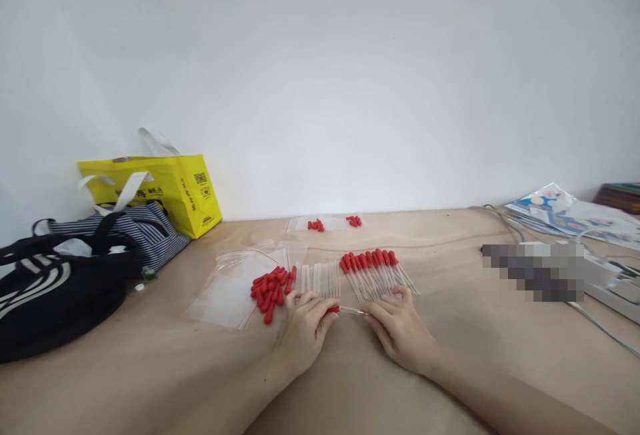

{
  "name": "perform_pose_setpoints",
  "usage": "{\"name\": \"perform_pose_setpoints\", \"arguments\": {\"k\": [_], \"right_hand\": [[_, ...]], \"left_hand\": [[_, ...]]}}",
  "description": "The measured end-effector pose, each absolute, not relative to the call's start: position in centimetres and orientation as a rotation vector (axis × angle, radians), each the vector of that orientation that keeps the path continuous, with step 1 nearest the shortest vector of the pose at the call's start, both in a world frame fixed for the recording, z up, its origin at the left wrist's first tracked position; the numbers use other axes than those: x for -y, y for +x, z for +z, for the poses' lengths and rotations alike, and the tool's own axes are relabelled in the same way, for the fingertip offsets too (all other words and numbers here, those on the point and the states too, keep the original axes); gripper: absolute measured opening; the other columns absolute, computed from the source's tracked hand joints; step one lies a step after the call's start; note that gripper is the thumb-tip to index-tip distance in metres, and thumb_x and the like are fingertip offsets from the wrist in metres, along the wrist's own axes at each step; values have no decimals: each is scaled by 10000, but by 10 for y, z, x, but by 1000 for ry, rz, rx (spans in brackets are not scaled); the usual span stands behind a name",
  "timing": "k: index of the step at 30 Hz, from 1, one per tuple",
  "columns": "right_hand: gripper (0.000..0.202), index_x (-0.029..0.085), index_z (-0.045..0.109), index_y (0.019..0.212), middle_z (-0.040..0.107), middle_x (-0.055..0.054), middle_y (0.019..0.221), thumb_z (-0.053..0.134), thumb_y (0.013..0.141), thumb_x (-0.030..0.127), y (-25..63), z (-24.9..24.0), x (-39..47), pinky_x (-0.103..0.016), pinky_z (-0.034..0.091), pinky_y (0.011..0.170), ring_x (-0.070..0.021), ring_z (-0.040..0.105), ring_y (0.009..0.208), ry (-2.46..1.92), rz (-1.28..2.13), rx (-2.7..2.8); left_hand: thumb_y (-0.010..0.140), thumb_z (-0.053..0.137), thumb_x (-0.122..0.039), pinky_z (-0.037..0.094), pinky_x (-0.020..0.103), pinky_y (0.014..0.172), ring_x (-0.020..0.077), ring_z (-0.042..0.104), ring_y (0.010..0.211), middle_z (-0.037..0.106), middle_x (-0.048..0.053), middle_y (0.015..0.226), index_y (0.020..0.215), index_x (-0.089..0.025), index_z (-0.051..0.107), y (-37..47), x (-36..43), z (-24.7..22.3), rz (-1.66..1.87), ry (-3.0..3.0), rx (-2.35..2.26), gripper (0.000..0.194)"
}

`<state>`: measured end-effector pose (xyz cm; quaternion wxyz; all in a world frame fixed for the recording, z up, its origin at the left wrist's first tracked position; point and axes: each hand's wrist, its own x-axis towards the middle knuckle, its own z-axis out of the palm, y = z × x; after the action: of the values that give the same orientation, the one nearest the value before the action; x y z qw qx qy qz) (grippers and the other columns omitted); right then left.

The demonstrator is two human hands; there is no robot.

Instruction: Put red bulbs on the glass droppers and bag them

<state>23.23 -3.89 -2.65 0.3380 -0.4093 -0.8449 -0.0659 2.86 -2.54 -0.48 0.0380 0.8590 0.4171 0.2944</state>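
Note:
A glass dropper tube (pixel 352 310) lies level between my two hands, a red rubber bulb (pixel 333 310) at its left end. My left hand (pixel 306 326) pinches the bulb, and my right hand (pixel 397 328) pinches the tube's thin right end. Just beyond my right hand is a row of droppers with red bulbs (pixel 370 260), their tips toward me. Bare glass tubes (pixel 318 279) lie side by side to the left of that row. Beside my left hand, a pile of loose red bulbs (pixel 270 292) rests partly on a clear plastic bag (pixel 225 288).
Another clear bag with red bulbs (pixel 316 225) and tubes lies near the wall. At left stand a yellow bag (pixel 173 188), a striped bag (pixel 155 235) and a black bag (pixel 65 295). Cables, a power strip (pixel 613 285) and printed packets (pixel 565 212) occupy the table's right side.

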Motion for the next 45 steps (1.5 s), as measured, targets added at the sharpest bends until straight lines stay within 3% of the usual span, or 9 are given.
{"name": "perform_pose_setpoints", "arguments": {"k": [6, 15, 30, 41, 45], "right_hand": [[291, 199, 558, 1016, 570, 7, 611, 427, 771, 112, 230, -30, 37, -353, 201, 764, -131, 429, 633, -896, -390, 2180], [280, 149, 560, 976, 541, 3, 592, 371, 786, 67, 233, -26, 28, -361, 185, 793, -130, 401, 653, -762, -673, 2286], [139, 171, 542, 706, 529, 28, 565, 432, 740, 93, 219, -26, 8, -342, 175, 761, -115, 392, 645, -861, -307, 2238], [154, 218, 574, 861, 595, 29, 635, 427, 835, 182, 220, -27, 8, -369, 148, 834, -118, 451, 695, -914, -311, 2243], [142, 205, 582, 830, 599, 28, 641, 443, 843, 235, 223, -26, 8, -370, 138, 851, -111, 462, 696, -900, -334, 2194]], "left_hand": [[852, 409, -218, 232, 359, 785, 156, 530, 768, 646, -24, 774, 811, -213, 569, 29, 28, -4, 960, 2577, -1298, 165], [835, 423, -212, 222, 386, 819, 154, 522, 736, 622, -26, 691, 746, -203, 553, 30, 27, -5, 947, 2686, -1237, 158], [843, 368, -200, 194, 427, 865, 164, 513, 739, 606, -8, 685, 722, -187, 535, 33, 16, -6, 933, 2840, -1165, 206], [846, 427, -218, 162, 430, 891, 164, 528, 785, 651, -25, 757, 814, -226, 576, 27, 14, -3, 909, 2813, -1236, 152], [840, 459, -236, 150, 431, 901, 166, 519, 810, 655, -27, 780, 803, -234, 587, 22, 15, 1, 878, 2814, -1250, 133]]}}
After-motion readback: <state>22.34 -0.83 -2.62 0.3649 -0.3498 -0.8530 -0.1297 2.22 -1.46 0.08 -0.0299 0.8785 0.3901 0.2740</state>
